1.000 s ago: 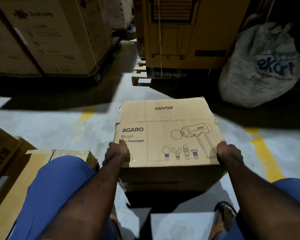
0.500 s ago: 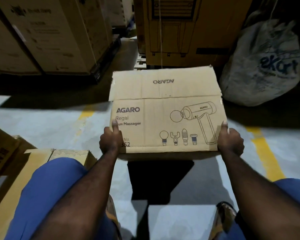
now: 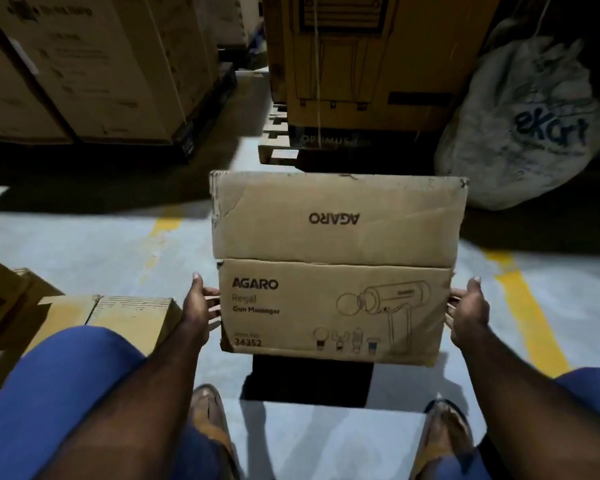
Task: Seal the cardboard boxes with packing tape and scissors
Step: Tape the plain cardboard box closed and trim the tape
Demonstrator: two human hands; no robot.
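A brown cardboard box (image 3: 336, 237) printed "AGARO Regal Gun Massager" is held above the grey floor in front of my knees, casting a dark shadow below. Its printed face is toward me and a plain flap face with upside-down "AGARO" is above it. My left hand (image 3: 198, 306) presses flat against the box's left side. My right hand (image 3: 468, 313) presses against its right side. No tape or scissors are in view.
Smaller cardboard boxes (image 3: 132, 317) lie by my left knee. Large cartons (image 3: 84, 64) stand on a pallet at back left, and a yellow carton (image 3: 361, 64) sits on a wooden pallet straight ahead. A white sack (image 3: 520, 133) leans at back right. Yellow lines (image 3: 530, 323) mark the floor.
The box has come up off the floor and tipped so its printed face turns toward me. Both hands have shifted from its near top edge to its two sides.
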